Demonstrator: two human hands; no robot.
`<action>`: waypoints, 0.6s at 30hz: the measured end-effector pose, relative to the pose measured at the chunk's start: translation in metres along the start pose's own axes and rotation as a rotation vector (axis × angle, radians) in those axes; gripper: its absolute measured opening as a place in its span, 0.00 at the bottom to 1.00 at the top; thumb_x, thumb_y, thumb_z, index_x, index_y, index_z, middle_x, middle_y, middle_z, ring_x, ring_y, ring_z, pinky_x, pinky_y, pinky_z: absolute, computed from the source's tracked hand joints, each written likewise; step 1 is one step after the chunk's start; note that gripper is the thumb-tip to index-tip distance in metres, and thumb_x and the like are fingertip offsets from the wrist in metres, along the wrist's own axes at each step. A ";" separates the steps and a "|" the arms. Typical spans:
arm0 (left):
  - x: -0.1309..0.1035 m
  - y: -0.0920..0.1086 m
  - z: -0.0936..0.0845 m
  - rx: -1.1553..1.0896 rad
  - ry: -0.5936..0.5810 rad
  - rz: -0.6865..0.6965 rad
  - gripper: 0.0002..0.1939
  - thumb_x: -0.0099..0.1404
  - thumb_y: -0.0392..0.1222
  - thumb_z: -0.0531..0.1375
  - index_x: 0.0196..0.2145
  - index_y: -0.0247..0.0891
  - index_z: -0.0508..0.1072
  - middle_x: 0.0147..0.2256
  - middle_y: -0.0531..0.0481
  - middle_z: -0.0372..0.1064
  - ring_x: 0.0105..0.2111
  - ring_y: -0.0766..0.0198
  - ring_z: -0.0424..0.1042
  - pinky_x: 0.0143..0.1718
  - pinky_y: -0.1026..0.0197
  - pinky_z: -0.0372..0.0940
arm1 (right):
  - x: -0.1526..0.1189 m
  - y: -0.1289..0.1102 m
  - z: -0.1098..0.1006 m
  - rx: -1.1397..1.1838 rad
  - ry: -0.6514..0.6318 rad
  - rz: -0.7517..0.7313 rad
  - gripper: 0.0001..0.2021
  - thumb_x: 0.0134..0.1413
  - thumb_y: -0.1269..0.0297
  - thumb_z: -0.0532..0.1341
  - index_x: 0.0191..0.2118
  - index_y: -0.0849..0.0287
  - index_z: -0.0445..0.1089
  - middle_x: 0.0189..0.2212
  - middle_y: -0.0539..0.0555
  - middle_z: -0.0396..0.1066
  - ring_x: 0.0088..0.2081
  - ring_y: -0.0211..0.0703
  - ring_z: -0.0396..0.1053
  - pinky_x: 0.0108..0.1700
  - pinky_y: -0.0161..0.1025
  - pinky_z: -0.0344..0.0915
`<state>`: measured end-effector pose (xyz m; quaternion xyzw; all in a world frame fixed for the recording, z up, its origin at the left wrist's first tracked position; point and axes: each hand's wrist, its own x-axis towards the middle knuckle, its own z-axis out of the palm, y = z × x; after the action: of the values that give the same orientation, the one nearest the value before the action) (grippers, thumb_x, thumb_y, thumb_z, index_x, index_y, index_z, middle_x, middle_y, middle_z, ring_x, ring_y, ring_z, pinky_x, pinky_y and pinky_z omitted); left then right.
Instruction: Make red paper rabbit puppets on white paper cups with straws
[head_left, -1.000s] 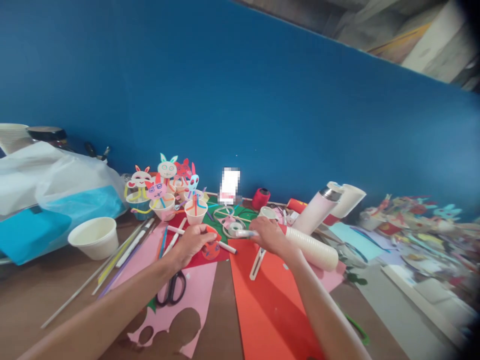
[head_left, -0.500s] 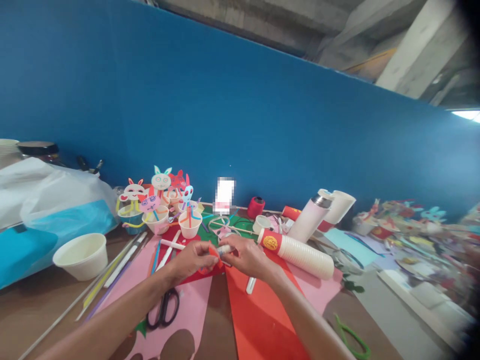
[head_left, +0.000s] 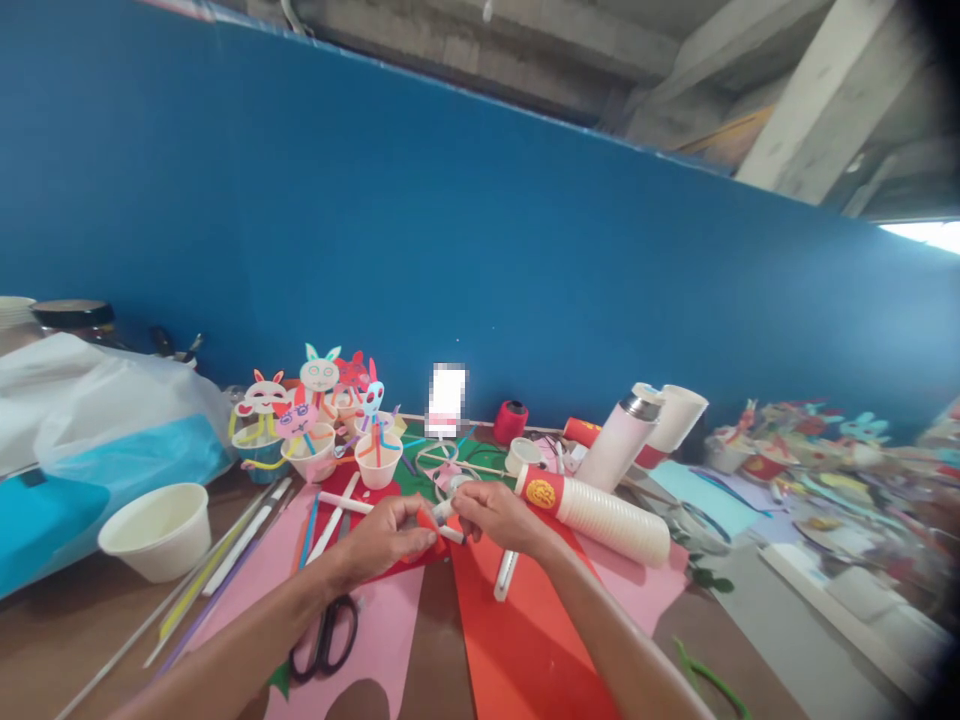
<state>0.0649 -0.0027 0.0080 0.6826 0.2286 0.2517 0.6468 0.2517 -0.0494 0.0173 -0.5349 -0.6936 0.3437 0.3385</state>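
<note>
My left hand is closed in a pinch on a small orange-red paper piece, just above the red sheet. Close beside it, my right hand has its fingers curled around a short whitish object, whose kind I cannot make out. A white stick runs toward the left hand, and a white, dark-tipped end shows between the hands. Black-handled scissors lie below my left forearm, with their blades partly hidden. A white box-cutter-like tool rests on the orange-red sheet.
Paper cups with animal-faced figures stand at the back left, near a white bowl. A stack of paper cups lies right, before a flask. A blurred-out bright rectangle stands behind. Craft pieces crowd the far right.
My hands have drawn slightly apart, and the white, dark-tipped end now shows between them. The whole view has shifted a little, with the table things lower in it.
</note>
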 end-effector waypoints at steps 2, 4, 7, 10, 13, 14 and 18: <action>0.000 -0.002 0.000 -0.038 0.008 -0.025 0.05 0.51 0.39 0.60 0.22 0.35 0.69 0.20 0.53 0.65 0.21 0.71 0.61 0.24 0.67 0.54 | 0.000 0.000 -0.005 0.011 -0.019 -0.022 0.09 0.53 0.61 0.52 0.32 0.59 0.66 0.21 0.46 0.64 0.23 0.32 0.63 0.26 0.29 0.58; 0.001 -0.004 -0.001 -0.100 0.014 -0.051 0.05 0.51 0.39 0.60 0.22 0.35 0.68 0.19 0.53 0.64 0.19 0.72 0.59 0.22 0.67 0.52 | -0.001 0.000 -0.016 0.002 0.001 -0.036 0.08 0.51 0.63 0.54 0.37 0.58 0.65 0.22 0.46 0.63 0.24 0.32 0.62 0.26 0.29 0.57; 0.003 -0.006 -0.005 -0.159 0.071 -0.068 0.05 0.50 0.38 0.60 0.23 0.35 0.68 0.18 0.55 0.64 0.17 0.73 0.57 0.19 0.68 0.49 | -0.004 0.000 -0.034 -0.164 0.121 -0.017 0.10 0.51 0.63 0.54 0.40 0.58 0.65 0.21 0.46 0.62 0.22 0.33 0.59 0.24 0.29 0.55; 0.005 -0.006 -0.009 -0.184 0.145 -0.041 0.04 0.50 0.37 0.60 0.23 0.34 0.69 0.20 0.55 0.66 0.18 0.74 0.58 0.20 0.69 0.52 | -0.007 0.004 -0.041 -0.505 0.169 0.022 0.09 0.48 0.65 0.56 0.37 0.56 0.68 0.26 0.49 0.66 0.28 0.36 0.63 0.30 0.32 0.56; 0.005 -0.006 -0.009 -0.278 0.158 -0.046 0.03 0.51 0.36 0.60 0.24 0.35 0.70 0.23 0.53 0.68 0.21 0.72 0.63 0.26 0.68 0.57 | -0.007 0.015 -0.031 -0.817 0.097 0.087 0.10 0.49 0.67 0.54 0.36 0.56 0.69 0.33 0.53 0.69 0.35 0.43 0.65 0.34 0.35 0.56; 0.005 -0.006 -0.009 -0.337 0.159 -0.056 0.03 0.51 0.36 0.60 0.24 0.35 0.70 0.23 0.52 0.69 0.23 0.70 0.65 0.28 0.67 0.59 | -0.006 0.019 -0.026 -0.889 0.065 0.111 0.10 0.50 0.67 0.53 0.37 0.56 0.69 0.34 0.54 0.69 0.36 0.44 0.66 0.35 0.36 0.56; 0.007 -0.007 -0.008 -0.586 0.233 -0.075 0.03 0.50 0.37 0.61 0.25 0.36 0.70 0.26 0.50 0.71 0.29 0.65 0.70 0.34 0.63 0.62 | -0.002 0.019 -0.012 -1.053 0.066 0.106 0.09 0.51 0.68 0.53 0.35 0.59 0.69 0.34 0.58 0.68 0.38 0.47 0.65 0.37 0.38 0.56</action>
<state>0.0655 0.0084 0.0017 0.4247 0.2440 0.3594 0.7943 0.2722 -0.0461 0.0076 -0.6773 -0.7333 -0.0516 0.0281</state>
